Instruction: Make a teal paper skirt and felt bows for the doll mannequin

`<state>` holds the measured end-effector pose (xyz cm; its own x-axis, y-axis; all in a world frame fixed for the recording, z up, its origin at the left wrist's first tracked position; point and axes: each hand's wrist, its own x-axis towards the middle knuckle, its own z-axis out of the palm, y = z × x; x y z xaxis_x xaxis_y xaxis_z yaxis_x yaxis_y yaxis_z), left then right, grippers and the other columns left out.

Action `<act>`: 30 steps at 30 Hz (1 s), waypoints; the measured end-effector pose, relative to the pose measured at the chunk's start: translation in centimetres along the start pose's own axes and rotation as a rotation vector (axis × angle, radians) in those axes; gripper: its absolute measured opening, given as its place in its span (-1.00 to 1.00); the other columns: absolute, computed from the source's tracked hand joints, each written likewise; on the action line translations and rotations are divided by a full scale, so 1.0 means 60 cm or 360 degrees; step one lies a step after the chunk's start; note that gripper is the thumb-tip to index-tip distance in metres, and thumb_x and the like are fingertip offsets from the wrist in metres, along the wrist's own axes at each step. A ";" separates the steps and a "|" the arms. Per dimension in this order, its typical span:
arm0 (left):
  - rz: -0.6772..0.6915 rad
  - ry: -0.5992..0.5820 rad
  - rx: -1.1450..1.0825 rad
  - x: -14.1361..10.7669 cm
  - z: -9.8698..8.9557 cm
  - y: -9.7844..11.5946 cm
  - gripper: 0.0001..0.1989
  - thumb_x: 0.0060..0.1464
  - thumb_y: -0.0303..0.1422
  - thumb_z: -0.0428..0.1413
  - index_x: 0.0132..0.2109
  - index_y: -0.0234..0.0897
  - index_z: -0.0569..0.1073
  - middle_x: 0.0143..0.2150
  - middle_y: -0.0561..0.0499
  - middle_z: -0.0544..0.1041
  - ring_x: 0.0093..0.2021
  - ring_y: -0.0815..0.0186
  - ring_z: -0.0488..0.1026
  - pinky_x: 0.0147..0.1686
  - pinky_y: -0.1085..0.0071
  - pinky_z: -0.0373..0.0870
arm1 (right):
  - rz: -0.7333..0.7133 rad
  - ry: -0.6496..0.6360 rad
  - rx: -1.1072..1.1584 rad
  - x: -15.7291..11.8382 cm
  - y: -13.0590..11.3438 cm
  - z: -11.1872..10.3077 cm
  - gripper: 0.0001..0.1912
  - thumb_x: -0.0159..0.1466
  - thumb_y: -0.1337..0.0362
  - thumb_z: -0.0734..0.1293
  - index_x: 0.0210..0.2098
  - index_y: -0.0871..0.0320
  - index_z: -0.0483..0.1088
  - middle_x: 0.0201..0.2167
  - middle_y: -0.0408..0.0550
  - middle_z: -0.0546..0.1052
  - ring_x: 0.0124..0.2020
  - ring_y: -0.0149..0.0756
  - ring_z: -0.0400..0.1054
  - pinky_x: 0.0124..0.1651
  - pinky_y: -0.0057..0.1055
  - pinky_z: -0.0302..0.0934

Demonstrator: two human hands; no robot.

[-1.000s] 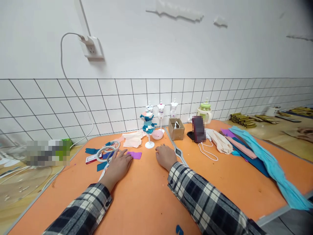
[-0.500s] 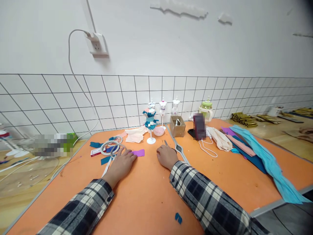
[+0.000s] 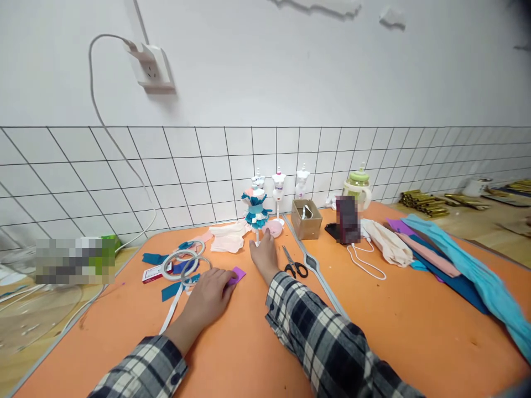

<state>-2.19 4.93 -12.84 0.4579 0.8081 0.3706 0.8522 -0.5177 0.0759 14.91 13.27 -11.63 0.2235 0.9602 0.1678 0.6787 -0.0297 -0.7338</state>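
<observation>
My left hand (image 3: 211, 293) rests on the orange table with fingers and thumb closed on a small purple fabric strip (image 3: 238, 275), whose far end sticks out. My right hand (image 3: 265, 255) reaches forward, thumb and fingers apart, at the base of a small white mannequin stand in a teal ruffled dress (image 3: 256, 213). Whether it touches the stand I cannot tell. Just beyond its fingertips is a pink bowl (image 3: 275, 228). Black-handled scissors (image 3: 295, 265) lie right of my right hand. White tape rings (image 3: 182, 266) and teal fabric scraps (image 3: 172, 291) lie left of my left hand.
Several bare white mannequins (image 3: 279, 188) stand at the back beside a cardboard box (image 3: 307, 224). Behind a phone (image 3: 347, 220) is a green-lidded bottle (image 3: 357, 185). Cream cloth (image 3: 385, 243) and long blue cloth (image 3: 468, 271) lie at right. A grey zip strip (image 3: 327, 290) crosses the table.
My right hand has left the scissors and moved forward to the mannequin stand. The purple strip has turned and its far end is tilted under my left hand. The view has shifted slightly.
</observation>
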 end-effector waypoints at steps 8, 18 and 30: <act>-0.0108 0.0214 -0.0253 0.002 -0.007 -0.025 -0.73 0.26 -0.24 -0.03 -0.03 -0.21 0.48 -0.19 -0.08 0.57 -0.17 0.13 0.47 -0.14 0.18 0.36 | -0.0141 -0.0177 0.0204 0.016 0.025 -0.004 -0.72 0.39 0.18 0.15 -0.20 0.16 0.45 -0.24 0.07 0.57 -0.21 -0.20 0.42 -0.21 -0.38 0.13; -0.0136 0.1035 -0.0240 -0.007 -0.110 -0.004 -0.75 0.24 -0.31 0.08 0.04 -0.13 0.48 -0.12 -0.07 0.59 -0.03 0.10 0.47 0.02 0.13 0.33 | -0.0393 -0.0618 0.0773 -0.139 0.004 -0.037 -0.73 0.37 0.19 0.17 -0.26 0.21 0.43 -0.50 -0.12 0.56 -0.55 -0.44 0.31 -0.44 -0.53 0.12; 0.0015 0.0696 -0.0346 -0.021 -0.241 0.055 -0.80 0.14 -0.19 0.17 -0.11 -0.08 0.58 -0.16 0.05 0.66 -0.14 0.19 0.58 -0.20 0.35 0.49 | -0.0390 -0.1470 0.1630 -0.276 0.012 -0.079 -0.37 0.20 -0.24 0.28 -0.16 0.27 0.40 -0.58 -0.12 0.50 -0.68 -0.53 0.09 -0.56 -0.53 -0.05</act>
<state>-3.59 -1.88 0.30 0.2760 0.6335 0.7228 0.7546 -0.6086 0.2453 15.03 -4.00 -11.82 -0.6322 0.7569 0.1656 -0.2622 -0.0079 -0.9650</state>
